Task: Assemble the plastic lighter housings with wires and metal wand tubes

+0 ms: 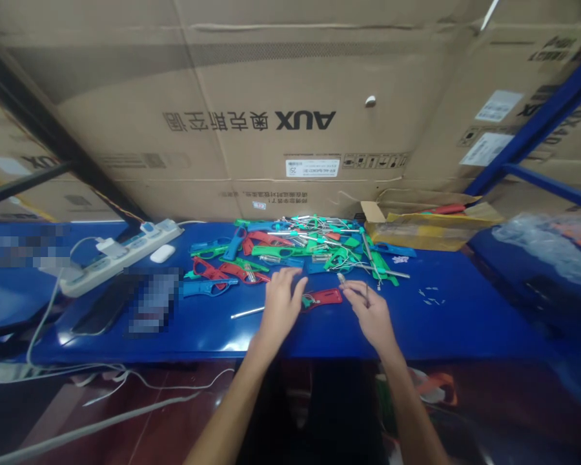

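A red gun-shaped plastic handle point(330, 296), like a stick lighter's, lies on the blue table with green and wiry parts at its middle. Its thin metal tube point(246, 313) sticks out to the left. My left hand point(281, 302) is over its middle, hiding part of it, thumb and fingers apart; whether it touches the handle is unclear. Just right of the handle, my right hand point(369, 314) pinches a small pale piece point(340, 278) between thumb and fingertips. A thin dark thing point(367, 296) shows at its fingers, too small to name.
Behind my hands lies a pile of red, green and blue handles point(271, 250) with tubes and wires. At left are a power strip point(126, 255), a white case point(163, 253) and a phone point(104, 310). An open carton point(416, 231) and tiny pale pieces point(432, 301) are at right.
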Tool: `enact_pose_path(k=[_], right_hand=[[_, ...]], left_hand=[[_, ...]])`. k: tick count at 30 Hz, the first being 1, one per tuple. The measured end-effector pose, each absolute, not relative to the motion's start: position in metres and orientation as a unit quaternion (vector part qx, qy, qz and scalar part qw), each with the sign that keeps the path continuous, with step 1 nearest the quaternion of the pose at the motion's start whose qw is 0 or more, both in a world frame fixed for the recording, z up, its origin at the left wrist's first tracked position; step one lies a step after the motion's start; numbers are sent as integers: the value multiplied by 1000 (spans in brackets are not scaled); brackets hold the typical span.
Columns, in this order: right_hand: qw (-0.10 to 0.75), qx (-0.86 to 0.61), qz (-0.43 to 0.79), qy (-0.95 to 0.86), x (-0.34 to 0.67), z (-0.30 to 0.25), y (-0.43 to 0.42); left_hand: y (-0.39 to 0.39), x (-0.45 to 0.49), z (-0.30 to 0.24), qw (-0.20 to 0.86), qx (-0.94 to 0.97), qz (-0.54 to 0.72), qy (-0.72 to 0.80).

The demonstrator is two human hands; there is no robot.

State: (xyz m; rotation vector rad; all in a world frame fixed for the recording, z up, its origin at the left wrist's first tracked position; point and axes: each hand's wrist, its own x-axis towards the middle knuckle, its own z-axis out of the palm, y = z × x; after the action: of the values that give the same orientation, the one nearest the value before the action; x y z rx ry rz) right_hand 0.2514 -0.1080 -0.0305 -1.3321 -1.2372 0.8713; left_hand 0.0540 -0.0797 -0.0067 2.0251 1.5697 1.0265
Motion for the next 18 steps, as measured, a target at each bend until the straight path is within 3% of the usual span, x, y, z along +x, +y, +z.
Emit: enact_pose_path(k=[5,12,18], right_hand=[[405,-609,288,-618,253,-39,-110],[329,-629,200,-675,243,-37,-117],[345,-585,238,-694,242,-40,-118]], left_hand=[[-62,51,-1,144,799,103,574],[-52,52,-3,144,827,75,538],[-55,36,-10,170,851,92,488]])
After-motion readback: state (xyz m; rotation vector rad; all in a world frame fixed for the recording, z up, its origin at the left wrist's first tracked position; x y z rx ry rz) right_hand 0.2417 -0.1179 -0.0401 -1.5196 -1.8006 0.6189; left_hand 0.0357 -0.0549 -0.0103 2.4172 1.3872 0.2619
